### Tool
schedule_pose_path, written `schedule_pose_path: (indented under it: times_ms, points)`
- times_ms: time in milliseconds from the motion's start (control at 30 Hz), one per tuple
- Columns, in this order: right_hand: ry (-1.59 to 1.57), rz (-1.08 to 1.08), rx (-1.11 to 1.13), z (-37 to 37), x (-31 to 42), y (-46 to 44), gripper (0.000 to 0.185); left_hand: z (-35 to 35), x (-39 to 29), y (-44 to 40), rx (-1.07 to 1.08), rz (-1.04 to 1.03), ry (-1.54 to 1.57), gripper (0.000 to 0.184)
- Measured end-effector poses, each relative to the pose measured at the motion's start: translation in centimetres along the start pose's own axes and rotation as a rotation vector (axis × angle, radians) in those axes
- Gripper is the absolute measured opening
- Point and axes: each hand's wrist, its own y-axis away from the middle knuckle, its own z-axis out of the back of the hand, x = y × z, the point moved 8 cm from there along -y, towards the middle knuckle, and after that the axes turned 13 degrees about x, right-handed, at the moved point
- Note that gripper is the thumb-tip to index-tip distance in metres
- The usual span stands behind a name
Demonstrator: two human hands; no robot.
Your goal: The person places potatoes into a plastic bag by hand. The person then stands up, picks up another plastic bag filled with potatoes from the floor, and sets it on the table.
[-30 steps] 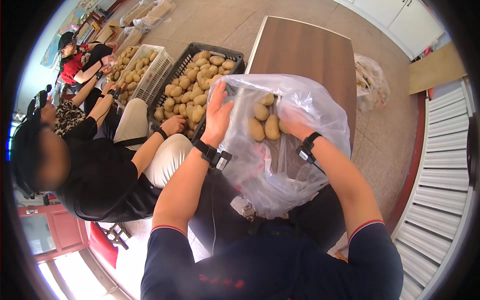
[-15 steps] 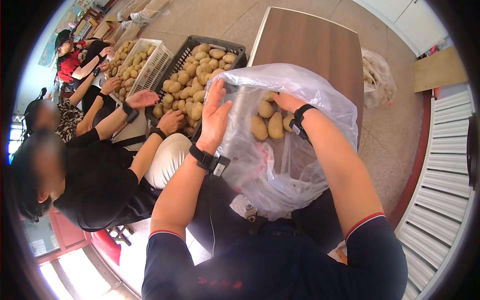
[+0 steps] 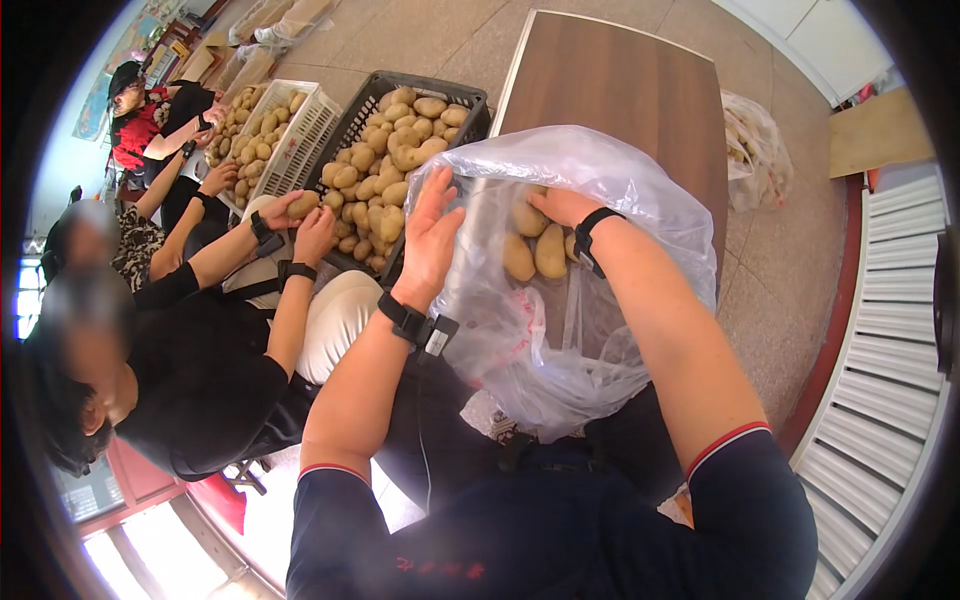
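A clear plastic bag [image 3: 600, 375] stands wide-mouthed in front of me, partly over the table's near end. Several potatoes [image 3: 550, 252] lie inside it. My right hand [image 3: 567, 208] reaches into the bag, its fingers closed against a potato [image 3: 526, 215] at the top of the group; the fingertips are partly hidden. My left hand [image 3: 430, 240] is at the bag's left side, fingers stretched upward and palm toward the bag, holding nothing. Both wrists wear black bands with small devices.
A brown table [image 3: 620, 85] extends ahead. To the left are a black crate [image 3: 478, 115] and a white crate [image 3: 312, 125] of potatoes. A co-worker in black [image 3: 200, 370] sits close on my left, holding a potato [image 3: 302, 205]. A filled bag [image 3: 755, 150] lies right of the table.
My right hand has moved slightly left, onto the upper potato in the bag. My left hand stays nearly still. The nearest co-worker's hands have lifted a potato from the black crate.
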Motion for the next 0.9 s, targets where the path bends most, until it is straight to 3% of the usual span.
schedule_pose_path:
  times_ms: [133, 267, 333, 433, 567, 700, 900]
  points:
    - [-0.013, -0.027, 0.082, -0.9, -0.6, -0.3, 0.053, -0.2, 0.0, 0.0, 0.013, -0.002, 0.022, 0.065]
    - [0.042, 0.002, -0.013, -1.3, -0.7, -0.5, 0.053, -0.3, 0.0, 0.1, 0.000, 0.022, 0.026, 0.064]
    - [-0.069, -0.061, 0.078, -1.9, -1.1, -0.6, 0.051, -0.3, 0.1, 0.1, -0.004, 0.019, 0.012, 0.064]
    - [-0.191, 0.021, 0.045, -2.1, -1.3, -0.7, 0.049, 0.0, 0.2, 0.1, -0.003, 0.022, 0.030, 0.061]
    - [-0.139, -0.057, 0.240, -1.7, -1.0, -0.7, 0.050, -0.3, 0.1, -0.1, 0.015, 0.035, 0.012, 0.062]
    - [-0.077, -0.089, 0.188, -2.1, -1.5, -0.5, 0.050, -0.1, 0.5, -0.2, 0.022, 0.035, 0.000, 0.062]
    - [-0.305, -0.052, 0.193, -1.8, -0.4, 1.4, 0.051, 0.1, 1.1, -0.3, 0.022, 0.045, 0.017, 0.062]
